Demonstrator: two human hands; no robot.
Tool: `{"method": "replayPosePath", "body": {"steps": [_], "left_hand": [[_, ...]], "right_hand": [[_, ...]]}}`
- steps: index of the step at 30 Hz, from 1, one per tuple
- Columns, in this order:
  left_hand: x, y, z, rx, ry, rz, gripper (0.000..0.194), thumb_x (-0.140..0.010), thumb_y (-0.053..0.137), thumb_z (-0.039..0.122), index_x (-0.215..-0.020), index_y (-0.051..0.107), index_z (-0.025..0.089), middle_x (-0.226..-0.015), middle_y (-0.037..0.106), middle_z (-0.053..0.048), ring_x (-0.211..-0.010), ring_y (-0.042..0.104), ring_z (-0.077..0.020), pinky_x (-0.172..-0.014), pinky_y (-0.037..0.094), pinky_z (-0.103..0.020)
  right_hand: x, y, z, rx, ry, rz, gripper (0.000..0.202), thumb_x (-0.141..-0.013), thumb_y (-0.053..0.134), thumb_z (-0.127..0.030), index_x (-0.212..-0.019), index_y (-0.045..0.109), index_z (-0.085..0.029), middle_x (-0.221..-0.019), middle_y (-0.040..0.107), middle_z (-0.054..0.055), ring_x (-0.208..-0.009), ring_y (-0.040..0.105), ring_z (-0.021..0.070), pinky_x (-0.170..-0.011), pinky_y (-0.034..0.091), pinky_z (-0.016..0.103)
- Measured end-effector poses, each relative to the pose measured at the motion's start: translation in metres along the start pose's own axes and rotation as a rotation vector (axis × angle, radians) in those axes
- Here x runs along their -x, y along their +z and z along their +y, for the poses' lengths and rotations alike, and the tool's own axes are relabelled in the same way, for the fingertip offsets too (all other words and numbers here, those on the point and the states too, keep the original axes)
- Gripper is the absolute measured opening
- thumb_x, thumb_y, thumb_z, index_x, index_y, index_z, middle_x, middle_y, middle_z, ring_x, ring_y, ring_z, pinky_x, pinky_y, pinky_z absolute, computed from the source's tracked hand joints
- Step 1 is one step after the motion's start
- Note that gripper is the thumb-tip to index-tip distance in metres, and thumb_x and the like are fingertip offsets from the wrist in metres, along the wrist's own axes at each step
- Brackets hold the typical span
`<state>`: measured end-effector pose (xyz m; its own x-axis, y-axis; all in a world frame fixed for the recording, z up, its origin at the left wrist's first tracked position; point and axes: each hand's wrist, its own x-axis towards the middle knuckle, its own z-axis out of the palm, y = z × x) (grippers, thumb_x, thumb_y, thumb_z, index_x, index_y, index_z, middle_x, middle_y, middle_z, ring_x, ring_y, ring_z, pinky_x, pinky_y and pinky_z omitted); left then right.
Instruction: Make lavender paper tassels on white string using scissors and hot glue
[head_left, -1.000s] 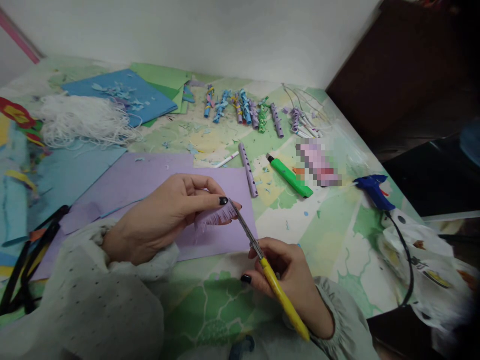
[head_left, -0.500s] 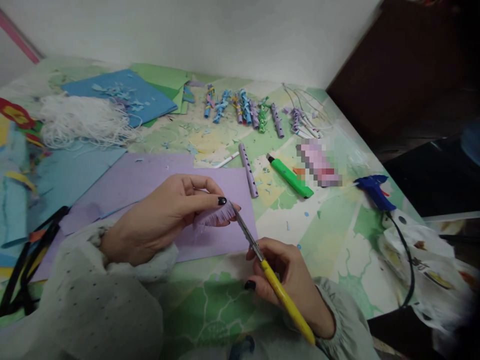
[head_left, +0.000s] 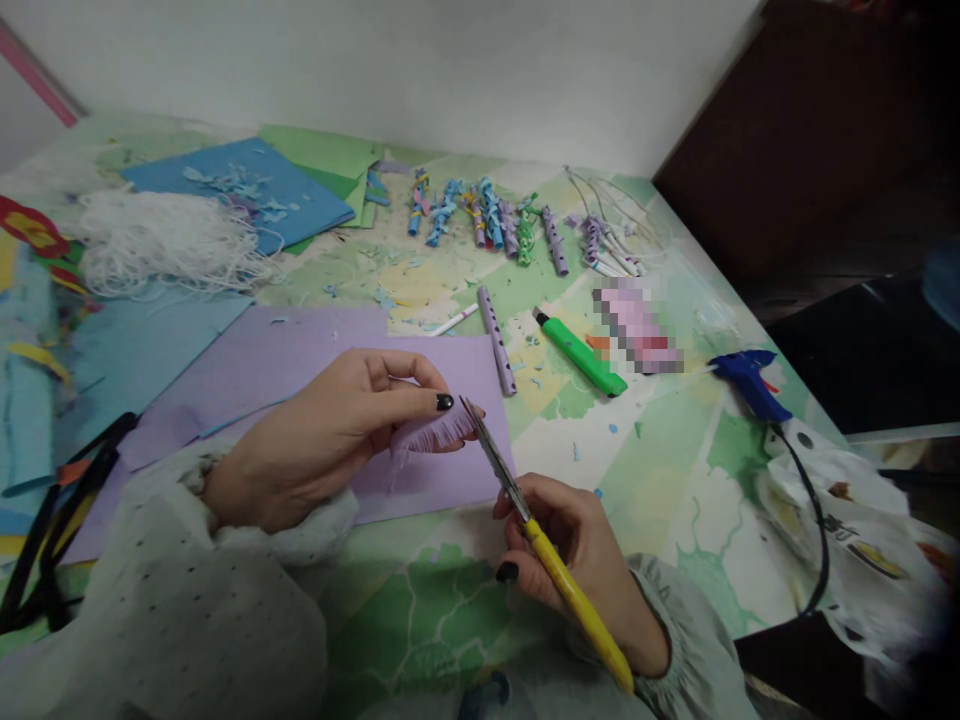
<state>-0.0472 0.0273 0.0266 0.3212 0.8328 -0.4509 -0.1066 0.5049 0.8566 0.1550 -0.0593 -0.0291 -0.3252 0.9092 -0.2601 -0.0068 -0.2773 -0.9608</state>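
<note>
- The scissors' (head_left: pixel 581 602) tips now stand slightly parted at the end of the fringed purple strip (head_left: pixel 431 432); half a second ago they looked closed together. That suggests the blades are between snips, though whether any paper lies between them cannot be told.
- The left hand (head_left: pixel 322 430) has its thumb and fingers pressed together on the strip, clamping its upper edge, with the cut fringe hanging below.
- The right hand (head_left: pixel 574 530) is curled around the scissors; its thumb is apart from the forefinger, and how the fingers sit in the loops is hidden.
- The strip is in the air in front of the purple sheet (head_left: pixel 442 490), near the blade tips.
- Just beyond the hands, a purple tube with dark dots (head_left: pixel 496 340) lies on the table (head_left: pixel 637 450), its lower end by the sheet's edge, with a thin white stick (head_left: pixel 454 320) beside it.
- To the right of the tube lies a green cutter (head_left: pixel 577 352), and farther right a blue glue gun (head_left: pixel 754 385), near a plastic bag (head_left: pixel 855 550).
- Farther back are a row of decorated tubes (head_left: pixel 491 215), a heap of white string (head_left: pixel 169 245) and blue paper (head_left: pixel 300 205) with scraps on it.
</note>
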Motion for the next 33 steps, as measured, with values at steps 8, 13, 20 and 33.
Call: {"method": "replayPosePath", "body": {"steps": [8, 13, 20, 33], "left_hand": [[0.0006, -0.0003, 0.0003, 0.001, 0.017, -0.003, 0.010, -0.072, 0.071, 0.017, -0.065, 0.064, 0.014, -0.074, 0.073, -0.009, -0.070, 0.069, -0.0173, -0.065, 0.052, -0.022], [0.0022, -0.0012, -0.0009, -0.013, 0.024, -0.004, 0.011, -0.073, 0.070, 0.016, -0.065, 0.064, 0.013, -0.075, 0.074, -0.010, -0.070, 0.069, -0.0175, -0.064, 0.052, -0.022], [0.0006, -0.0015, -0.0002, -0.015, 0.046, -0.011, 0.011, -0.074, 0.069, 0.016, -0.065, 0.064, 0.013, -0.072, 0.073, -0.009, -0.071, 0.070, -0.0178, -0.065, 0.052, -0.022], [-0.0003, 0.0004, -0.0003, 0.020, 0.027, 0.000, 0.011, -0.072, 0.070, 0.015, -0.065, 0.063, 0.013, -0.073, 0.074, -0.010, -0.070, 0.070, -0.0168, -0.064, 0.053, -0.020]], "right_hand": [[-0.0002, -0.0002, -0.0009, 0.064, -0.001, 0.027, 0.028, -0.065, 0.081, -0.025, -0.082, 0.060, -0.016, -0.059, 0.040, -0.006, -0.055, 0.032, 0.0095, -0.048, 0.023, 0.024], [-0.0011, 0.0007, -0.0004, 0.056, 0.003, 0.033, 0.030, -0.063, 0.082, -0.024, -0.083, 0.061, -0.016, -0.059, 0.040, -0.006, -0.055, 0.033, 0.0096, -0.049, 0.023, 0.024], [0.0004, 0.0017, 0.0009, 0.076, 0.001, 0.045, 0.028, -0.062, 0.082, -0.023, -0.081, 0.062, -0.016, -0.056, 0.037, -0.007, -0.053, 0.031, 0.0093, -0.047, 0.022, 0.024], [-0.0013, 0.0026, 0.0003, 0.097, 0.027, 0.067, 0.027, -0.062, 0.080, -0.024, -0.079, 0.060, -0.016, -0.056, 0.036, -0.007, -0.052, 0.030, 0.0091, -0.046, 0.022, 0.023]]}}
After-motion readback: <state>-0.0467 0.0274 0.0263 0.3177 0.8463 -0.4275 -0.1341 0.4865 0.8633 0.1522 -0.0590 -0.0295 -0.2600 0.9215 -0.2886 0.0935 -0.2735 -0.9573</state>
